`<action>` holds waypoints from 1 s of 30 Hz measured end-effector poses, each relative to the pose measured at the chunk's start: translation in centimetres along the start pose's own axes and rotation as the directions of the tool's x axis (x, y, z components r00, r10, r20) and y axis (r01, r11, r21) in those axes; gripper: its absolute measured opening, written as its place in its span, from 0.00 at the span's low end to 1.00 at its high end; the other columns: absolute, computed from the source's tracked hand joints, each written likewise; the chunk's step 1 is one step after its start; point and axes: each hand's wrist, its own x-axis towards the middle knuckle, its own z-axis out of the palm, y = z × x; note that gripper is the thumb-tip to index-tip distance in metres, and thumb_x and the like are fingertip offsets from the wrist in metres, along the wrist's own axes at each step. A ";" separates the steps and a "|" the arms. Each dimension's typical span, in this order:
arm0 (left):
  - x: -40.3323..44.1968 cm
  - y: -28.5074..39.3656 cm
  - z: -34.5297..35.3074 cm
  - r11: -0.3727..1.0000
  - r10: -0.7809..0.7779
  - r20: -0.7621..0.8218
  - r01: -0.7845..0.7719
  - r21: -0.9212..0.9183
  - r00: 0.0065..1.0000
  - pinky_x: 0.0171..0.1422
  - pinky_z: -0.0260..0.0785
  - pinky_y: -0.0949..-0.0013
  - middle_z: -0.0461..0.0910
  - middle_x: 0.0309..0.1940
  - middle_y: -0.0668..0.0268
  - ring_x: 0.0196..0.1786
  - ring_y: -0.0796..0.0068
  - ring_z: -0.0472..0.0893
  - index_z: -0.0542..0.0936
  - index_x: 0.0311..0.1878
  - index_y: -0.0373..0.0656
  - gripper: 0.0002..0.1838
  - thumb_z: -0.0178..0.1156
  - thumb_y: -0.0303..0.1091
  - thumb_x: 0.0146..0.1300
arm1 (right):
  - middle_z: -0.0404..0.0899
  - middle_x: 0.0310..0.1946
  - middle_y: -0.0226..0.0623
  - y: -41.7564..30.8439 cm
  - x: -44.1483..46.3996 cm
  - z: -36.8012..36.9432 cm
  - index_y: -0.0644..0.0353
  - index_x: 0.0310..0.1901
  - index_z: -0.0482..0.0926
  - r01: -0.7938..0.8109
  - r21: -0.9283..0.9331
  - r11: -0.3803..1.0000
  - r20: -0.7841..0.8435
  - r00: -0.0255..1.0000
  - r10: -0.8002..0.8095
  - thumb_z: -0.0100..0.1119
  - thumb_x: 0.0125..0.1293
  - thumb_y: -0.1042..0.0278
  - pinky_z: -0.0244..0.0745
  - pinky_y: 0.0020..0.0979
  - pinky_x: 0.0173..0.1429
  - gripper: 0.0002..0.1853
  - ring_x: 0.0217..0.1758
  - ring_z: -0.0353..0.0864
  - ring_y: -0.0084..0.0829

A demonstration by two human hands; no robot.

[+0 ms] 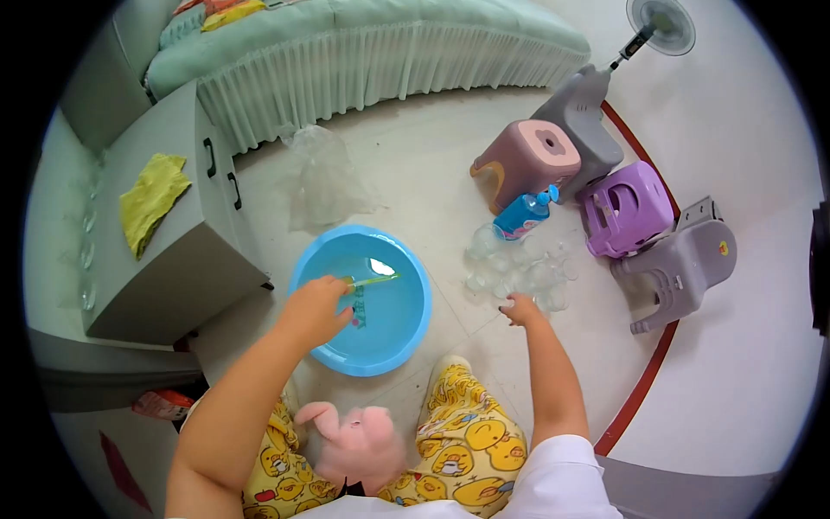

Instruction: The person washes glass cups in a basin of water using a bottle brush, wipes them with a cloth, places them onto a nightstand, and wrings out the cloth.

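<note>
My left hand (318, 310) is closed on a thin yellow-green brush-like stick (373, 279), held over the blue basin (424, 318). The basin holds clear water, and a printed pattern shows on its bottom. My right hand (520, 310) is at the near edge of a cluster of clear round cups or jars (510, 264) on the floor. Its fingers look slightly apart, and I see nothing in them. Whether they touch a cup I cannot tell. Behind the cluster stands a blue pump bottle (523, 214).
A pink stool (526, 160), purple stool (628, 210) and grey small chair (683, 268) stand to the right. A clear plastic bag (324, 182) lies behind the basin. On the left cabinet (173, 277) rests a yellow cloth (154, 201). A pink plush toy (359, 445) sits between my legs.
</note>
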 end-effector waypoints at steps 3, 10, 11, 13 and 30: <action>0.9 -1.2 1.3 0.999 0.024 -0.040 -0.022 0.040 0.999 0.45 0.68 0.61 0.75 0.40 0.60 0.43 0.58 0.74 0.75 0.40 0.41 0.14 0.58 0.35 0.50 | 0.78 0.33 0.49 1.1 3.5 4.6 0.59 0.57 0.63 0.091 -0.097 0.991 -0.237 0.965 -0.112 0.58 0.52 0.60 0.77 0.36 0.33 0.31 0.24 0.80 0.36; 1.1 -2.0 1.8 0.997 -0.068 0.020 0.068 0.030 0.997 0.44 0.68 0.61 0.76 0.39 0.60 0.42 0.59 0.74 0.75 0.40 0.40 0.14 0.59 0.34 0.49 | 0.76 0.39 0.54 1.0 9.0 9.1 0.54 0.61 0.58 0.004 0.168 0.986 -0.212 0.977 0.032 0.57 0.53 0.60 0.72 0.37 0.47 0.34 0.33 0.80 0.43; 1.2 -1.8 1.8 0.998 -0.058 0.001 0.057 0.033 0.998 0.44 0.68 0.62 0.76 0.39 0.60 0.42 0.59 0.75 0.75 0.40 0.40 0.14 0.59 0.34 0.49 | 0.76 0.40 0.54 1.3 9.4 9.2 0.54 0.61 0.58 0.009 0.123 0.992 -0.182 0.983 0.014 0.57 0.54 0.61 0.72 0.37 0.47 0.33 0.35 0.79 0.44; 1.1 -1.9 1.9 0.998 -0.048 -0.013 0.048 0.039 0.999 0.44 0.68 0.63 0.76 0.39 0.60 0.42 0.59 0.75 0.75 0.39 0.40 0.13 0.59 0.33 0.49 | 0.76 0.40 0.55 1.5 9.6 10.1 0.54 0.60 0.59 0.015 0.082 0.997 -0.147 0.989 -0.003 0.57 0.54 0.62 0.72 0.38 0.46 0.32 0.37 0.79 0.45; -1.7 -4.1 1.9 0.996 -0.084 -0.020 0.084 0.007 0.996 0.41 0.69 0.67 0.75 0.37 0.59 0.40 0.62 0.75 0.75 0.39 0.38 0.12 0.58 0.27 0.48 | 0.78 0.25 0.47 -0.4 7.0 11.0 0.64 0.30 0.78 0.139 0.131 0.982 -0.505 0.861 -0.055 0.59 0.54 0.61 0.70 0.40 0.37 0.12 0.31 0.77 0.45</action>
